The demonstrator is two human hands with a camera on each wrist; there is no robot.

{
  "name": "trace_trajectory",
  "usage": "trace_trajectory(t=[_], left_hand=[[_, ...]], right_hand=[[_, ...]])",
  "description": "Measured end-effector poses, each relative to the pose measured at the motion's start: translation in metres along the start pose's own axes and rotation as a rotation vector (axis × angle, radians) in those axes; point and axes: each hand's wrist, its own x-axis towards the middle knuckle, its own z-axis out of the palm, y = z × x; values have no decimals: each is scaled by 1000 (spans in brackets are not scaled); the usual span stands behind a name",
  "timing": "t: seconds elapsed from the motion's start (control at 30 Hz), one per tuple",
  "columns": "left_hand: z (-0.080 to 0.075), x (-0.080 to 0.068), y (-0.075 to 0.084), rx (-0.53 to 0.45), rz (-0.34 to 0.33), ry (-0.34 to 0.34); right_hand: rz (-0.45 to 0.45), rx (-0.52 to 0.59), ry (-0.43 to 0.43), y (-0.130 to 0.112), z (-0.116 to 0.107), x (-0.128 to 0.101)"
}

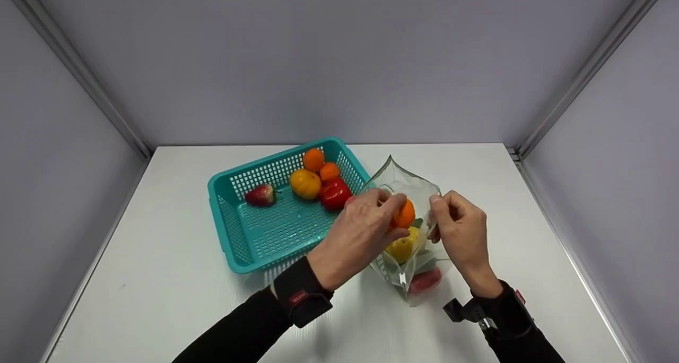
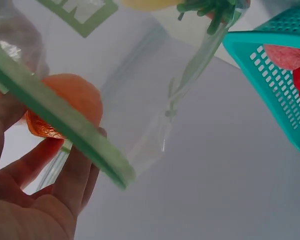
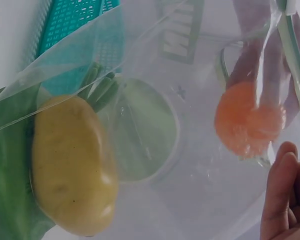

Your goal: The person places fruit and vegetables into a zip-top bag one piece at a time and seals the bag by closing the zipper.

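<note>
Left hand: the left hand (image 1: 360, 230) is seen at the mouth of the clear bag (image 1: 406, 185), its fingers curled round a small orange fruit (image 1: 405, 214). In the left wrist view the fruit (image 2: 65, 107) is pinched between fingertips, right at the green zip strip (image 2: 60, 120) of the bag.

Right hand: the right hand (image 1: 460, 230) is closed on the right edge of the bag's mouth, the rim pinched between thumb and fingers. In the right wrist view only a fingertip (image 3: 282, 190) is shown beside the zip.

Bag: it is lying on the white table (image 1: 175, 278), just right of the basket, with its mouth held open between both hands and its upper rim lifted to a point.

Bag contents: a yellow fruit (image 1: 403, 246) with a green leafy top is seen inside, and a red piece (image 1: 424, 281) lies lower down, towards the near end. The yellow fruit (image 3: 72, 167) is shown close up through the plastic.

Basket: a teal basket (image 1: 241, 246) stands to the left of the bag, touching or nearly touching it.

Basket contents: two small oranges (image 1: 314, 158), a larger yellow-orange fruit (image 1: 305, 183), a red pepper (image 1: 334, 194) and a red and green apple (image 1: 260, 195) are gathered along its far side.
</note>
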Motion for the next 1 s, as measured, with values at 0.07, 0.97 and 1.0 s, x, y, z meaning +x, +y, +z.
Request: trace_trajectory(t=[0.07,0.97,1.0], left_hand=[[6,3,-2,11,-5,-12],[-3,-11,-38,-541,-466,-211],[-3,-6,-36,-578,-466,-198]], right_hand=[[-9,0,3,1,-1,-1],[73,-208,-40,8,-16,18],[71,-209,-38,8,-18,21]])
